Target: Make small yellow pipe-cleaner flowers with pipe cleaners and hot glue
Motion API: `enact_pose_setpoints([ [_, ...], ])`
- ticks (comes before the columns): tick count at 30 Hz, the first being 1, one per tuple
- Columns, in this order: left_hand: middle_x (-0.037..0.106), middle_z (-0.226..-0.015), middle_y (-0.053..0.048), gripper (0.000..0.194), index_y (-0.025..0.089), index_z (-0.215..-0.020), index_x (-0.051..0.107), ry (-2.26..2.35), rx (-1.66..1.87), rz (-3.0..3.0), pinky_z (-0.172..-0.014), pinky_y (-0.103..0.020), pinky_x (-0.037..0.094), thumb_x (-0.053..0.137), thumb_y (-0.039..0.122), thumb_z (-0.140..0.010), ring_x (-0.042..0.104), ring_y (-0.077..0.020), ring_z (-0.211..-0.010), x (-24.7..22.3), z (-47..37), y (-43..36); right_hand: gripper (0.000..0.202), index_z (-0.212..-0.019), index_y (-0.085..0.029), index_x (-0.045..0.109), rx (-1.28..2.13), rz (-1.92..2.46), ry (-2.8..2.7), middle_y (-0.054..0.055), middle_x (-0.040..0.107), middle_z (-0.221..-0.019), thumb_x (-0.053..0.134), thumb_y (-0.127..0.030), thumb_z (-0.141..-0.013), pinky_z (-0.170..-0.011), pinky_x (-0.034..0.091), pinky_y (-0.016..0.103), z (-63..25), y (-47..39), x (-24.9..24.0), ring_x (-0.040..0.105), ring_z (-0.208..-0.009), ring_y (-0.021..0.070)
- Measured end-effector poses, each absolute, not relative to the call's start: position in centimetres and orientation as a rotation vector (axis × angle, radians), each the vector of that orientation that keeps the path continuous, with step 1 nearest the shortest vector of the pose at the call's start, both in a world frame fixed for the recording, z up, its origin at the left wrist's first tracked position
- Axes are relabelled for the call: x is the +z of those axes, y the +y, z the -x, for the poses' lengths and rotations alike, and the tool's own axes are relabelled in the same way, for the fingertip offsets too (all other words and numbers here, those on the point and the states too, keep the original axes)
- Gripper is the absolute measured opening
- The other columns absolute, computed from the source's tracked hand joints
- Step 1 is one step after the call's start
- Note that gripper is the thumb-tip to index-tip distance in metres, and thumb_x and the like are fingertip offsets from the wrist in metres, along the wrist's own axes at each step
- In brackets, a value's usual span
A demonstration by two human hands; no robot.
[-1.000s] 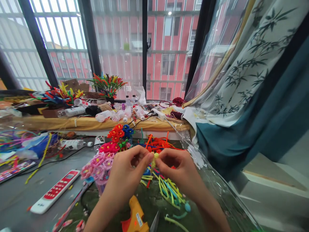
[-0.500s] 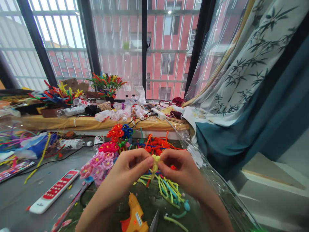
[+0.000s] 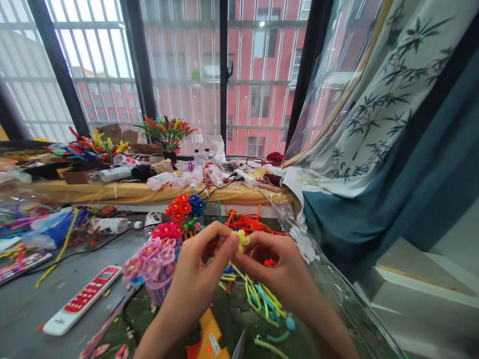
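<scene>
A small yellow fuzzy flower-like piece [image 3: 241,240] is pinched between my two hands above the middle of the table. My left hand [image 3: 207,262] grips its left side with thumb and forefinger. Thumb and fingers of my right hand [image 3: 271,262] close on its right side. Below the hands lie yellow, green and blue fuzzy stems [image 3: 262,299]. An orange glue gun [image 3: 211,339] and a scissor blade [image 3: 239,345] are at the front edge of the view. Left of my left hand stands a bunch of pink and purple fuzzy flowers [image 3: 153,259].
A white remote [image 3: 84,299] lies on the grey surface at left. Red stems [image 3: 245,223] sit behind the hands. Plastic bottles [image 3: 160,180] and more coloured stems crowd the window ledge [image 3: 75,192]. Clear plastic sheeting [image 3: 337,279] runs along the right edge.
The yellow piece has turned, and its petal-like loops now show more openly. My left fingers have shifted around it. The camera view has moved slightly.
</scene>
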State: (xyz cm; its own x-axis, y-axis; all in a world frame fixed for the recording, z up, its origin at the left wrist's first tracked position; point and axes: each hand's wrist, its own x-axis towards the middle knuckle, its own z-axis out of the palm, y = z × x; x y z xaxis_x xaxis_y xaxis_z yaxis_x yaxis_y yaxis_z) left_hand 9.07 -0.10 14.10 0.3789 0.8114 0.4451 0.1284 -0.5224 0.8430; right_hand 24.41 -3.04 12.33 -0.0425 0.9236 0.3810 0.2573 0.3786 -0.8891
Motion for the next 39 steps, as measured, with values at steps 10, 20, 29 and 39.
enact_pose_setpoints([
  [10,0.044,-0.062,0.005,0.028,0.018,-0.070,0.053,0.776,1.186,-1.904,-0.051,-0.021,0.030,0.054,0.035,-0.091,0.038,-0.0099,-0.058,13.9,-9.0,-0.3,0.019,-0.070,-0.017,0.063,0.854,0.972,-1.461,-0.005,0.053,-0.058,0.063,-0.029,-0.085,-0.049,0.035,0.019,-24.8,-3.2,12.4,0.046,-0.053,0.0076],
  [20,0.040,-0.063,0.005,0.031,0.016,-0.069,0.054,0.741,1.111,-1.676,-0.052,-0.021,0.026,0.062,0.042,-0.086,0.034,-0.0097,-0.060,14.6,-9.2,-1.5,0.023,-0.072,-0.017,0.063,1.006,0.809,-1.382,-0.006,0.052,-0.055,0.069,-0.036,-0.085,-0.045,0.037,0.016,-25.4,-3.1,12.4,0.047,-0.047,0.0051],
  [29,0.042,-0.057,0.005,0.033,0.016,-0.066,0.059,0.622,1.093,-1.635,-0.047,-0.020,0.023,0.063,0.042,-0.086,0.031,-0.0074,-0.052,14.2,-9.0,-1.1,0.024,-0.077,-0.017,0.065,1.219,0.654,-1.394,-0.004,0.059,-0.058,0.071,-0.038,-0.086,-0.045,0.042,0.016,-26.2,-3.0,11.9,0.053,-0.047,0.0056],
  [39,0.034,-0.052,0.007,0.046,0.017,-0.058,0.051,0.706,0.934,-1.833,-0.043,-0.020,0.019,0.061,0.054,-0.084,0.028,-0.0074,-0.048,14.0,-9.0,0.3,0.035,-0.069,-0.015,0.063,1.330,0.766,-1.354,-0.001,0.065,-0.054,0.076,-0.046,-0.079,-0.044,0.046,0.018,-26.4,-2.3,11.6,0.060,-0.044,0.0084],
])
